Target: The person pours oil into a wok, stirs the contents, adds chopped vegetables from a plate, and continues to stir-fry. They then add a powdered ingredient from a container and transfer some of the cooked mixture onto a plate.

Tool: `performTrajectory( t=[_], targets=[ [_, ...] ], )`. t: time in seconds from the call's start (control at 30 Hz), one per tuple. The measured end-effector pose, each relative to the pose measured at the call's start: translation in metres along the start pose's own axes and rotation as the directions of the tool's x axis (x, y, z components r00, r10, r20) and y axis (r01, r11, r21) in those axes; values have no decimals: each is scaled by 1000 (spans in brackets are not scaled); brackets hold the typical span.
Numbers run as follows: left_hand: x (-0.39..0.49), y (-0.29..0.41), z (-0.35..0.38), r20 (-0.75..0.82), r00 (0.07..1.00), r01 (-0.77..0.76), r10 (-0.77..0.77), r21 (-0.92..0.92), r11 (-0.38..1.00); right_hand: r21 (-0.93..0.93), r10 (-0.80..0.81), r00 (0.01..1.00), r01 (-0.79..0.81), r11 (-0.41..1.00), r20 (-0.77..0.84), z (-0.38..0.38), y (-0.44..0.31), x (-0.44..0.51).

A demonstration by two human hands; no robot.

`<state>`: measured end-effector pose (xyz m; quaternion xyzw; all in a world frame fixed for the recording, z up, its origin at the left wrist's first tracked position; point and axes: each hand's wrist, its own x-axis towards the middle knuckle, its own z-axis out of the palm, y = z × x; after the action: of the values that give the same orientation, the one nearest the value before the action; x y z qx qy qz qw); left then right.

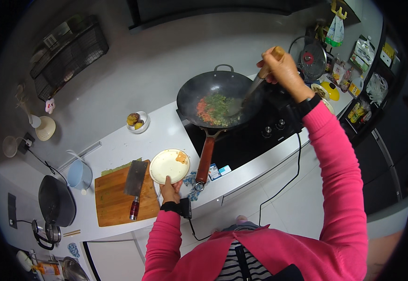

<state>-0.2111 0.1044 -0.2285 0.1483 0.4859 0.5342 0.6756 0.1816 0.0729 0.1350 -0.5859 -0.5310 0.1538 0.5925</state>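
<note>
My left hand (pixel 171 189) grips the near rim of a cream plate (pixel 167 168) with a brown bear print; no food shows on it. In my right hand (pixel 281 68) is the wooden handle of a wok spatula (pixel 258 80), held high and slanting down into the wok. The spatula's blade is blurred and partly hidden in the food. Chopped green herbs or vegetables (pixel 221 107) and red chopped pieces (pixel 204 110) lie in the dark wok (pixel 193 87), which stands on the black cooktop (pixel 221 154). Its wooden handle (pixel 205 158) points toward me, right of the plate.
A cleaver (pixel 136 179) lies on the wooden cutting board (pixel 111 196), left of the plate. Behind it, a small white bowl (pixel 142 128) holds yellowish-brown food. Small packets (pixel 214 172) and a blue patterned cloth (pixel 191 186) sit by the wok handle. A cable (pixel 288 184) hangs from my right wrist.
</note>
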Motion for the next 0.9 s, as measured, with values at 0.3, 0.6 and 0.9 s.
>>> performTrajectory(
  t=[0.3, 0.6, 0.9],
  targets=[
    [-20, 6, -5, -102, 986, 120, -128, -79, 990, 65, -62, 997, 59, 996, 47, -13, 33, 20],
    [-108, 53, 54, -62, 967, -237, 247, 128, 963, 225, -65, 988, 32, 974, 141, -16, 72, 22],
    [-163, 71, 109, 90, 921, -384, 378, 50, 922, 37, 41, 936, -58, 998, 351, -42, 26, 47]
  ],
)
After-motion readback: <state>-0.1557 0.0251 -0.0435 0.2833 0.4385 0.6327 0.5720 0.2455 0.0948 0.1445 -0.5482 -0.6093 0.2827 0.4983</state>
